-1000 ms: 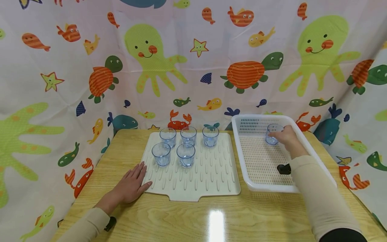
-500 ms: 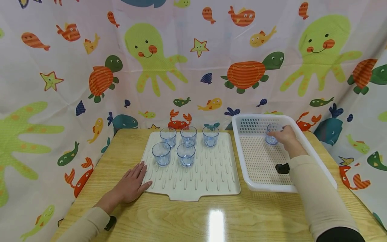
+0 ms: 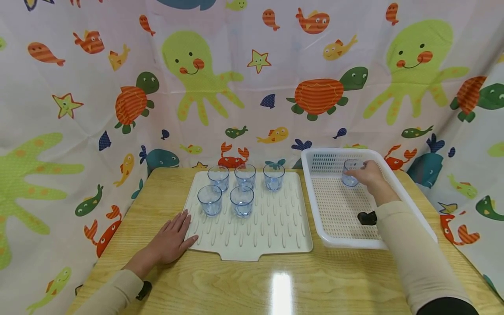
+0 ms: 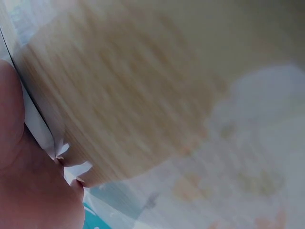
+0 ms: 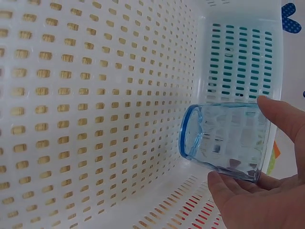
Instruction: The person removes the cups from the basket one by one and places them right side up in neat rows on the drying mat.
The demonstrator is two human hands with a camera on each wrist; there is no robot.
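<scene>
My right hand (image 3: pixel 370 175) grips a clear blue drinking glass (image 5: pixel 224 138) near its rim, thumb on one side and fingers on the other. The glass stands upright, or nearly so, at the back of a white perforated basket (image 3: pixel 320 214); whether its base touches the floor I cannot tell. My left hand (image 3: pixel 169 240) lies with straight fingers at the left edge of a cream ribbed tray (image 3: pixel 275 236). Several similar glasses (image 3: pixel 242 201) sit upright on that tray, towards its back and left. In the left wrist view, only part of the left hand (image 4: pixel 33 186) shows.
Tray and basket stand side by side on a wooden table (image 3: pixel 197 284). Behind them hangs a curtain (image 3: pixel 252 105) printed with sea animals. A small black object (image 3: pixel 367 218), apparently on the right wrist, shows beside the sleeve (image 3: pixel 409 249) over the basket.
My right hand and the glass have shifted slightly to the left and up within the basket. The left hand and the glasses on the tray have stayed put.
</scene>
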